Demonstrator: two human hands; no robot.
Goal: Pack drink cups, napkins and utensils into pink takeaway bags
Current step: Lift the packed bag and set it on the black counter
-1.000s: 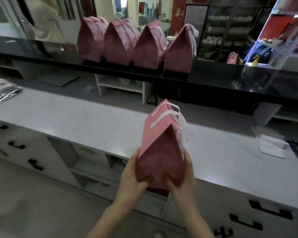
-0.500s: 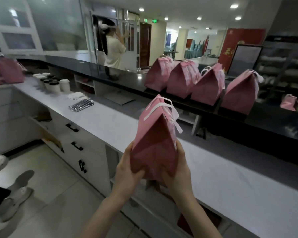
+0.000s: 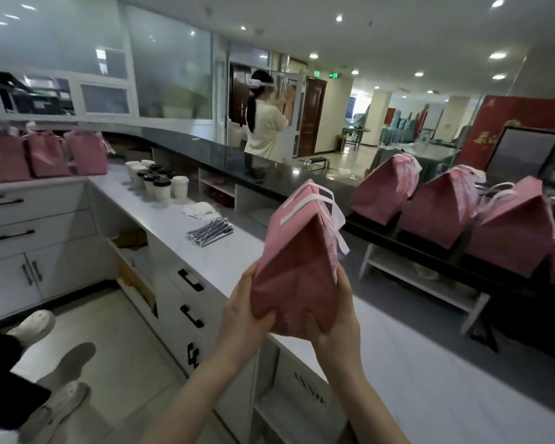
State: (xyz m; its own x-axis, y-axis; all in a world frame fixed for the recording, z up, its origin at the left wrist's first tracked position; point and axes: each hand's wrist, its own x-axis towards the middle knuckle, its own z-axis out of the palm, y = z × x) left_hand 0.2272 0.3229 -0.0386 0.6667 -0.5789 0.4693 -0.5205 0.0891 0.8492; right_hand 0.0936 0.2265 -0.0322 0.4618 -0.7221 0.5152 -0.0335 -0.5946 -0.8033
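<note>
Grip: left hand [image 3: 242,318], right hand [image 3: 337,322] clasp bag [image 3: 297,267] base from either side, fingers [image 3: 262,318] curled round lower corners. Bag in air over desk [image 3: 170,219] edge, long axis near upright, top leaning away. cups [image 3: 156,182], napkins [image 3: 199,209], utensils [image 3: 209,231] lie well left along desk; left hand nearer.

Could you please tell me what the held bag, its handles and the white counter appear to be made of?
Bag: matte pink paper, likely; it holds sharp creases.
Handles: flat white ribbon or tape, draping limply.
Counter: pale stone or laminate; smooth, faint sheen.
</note>
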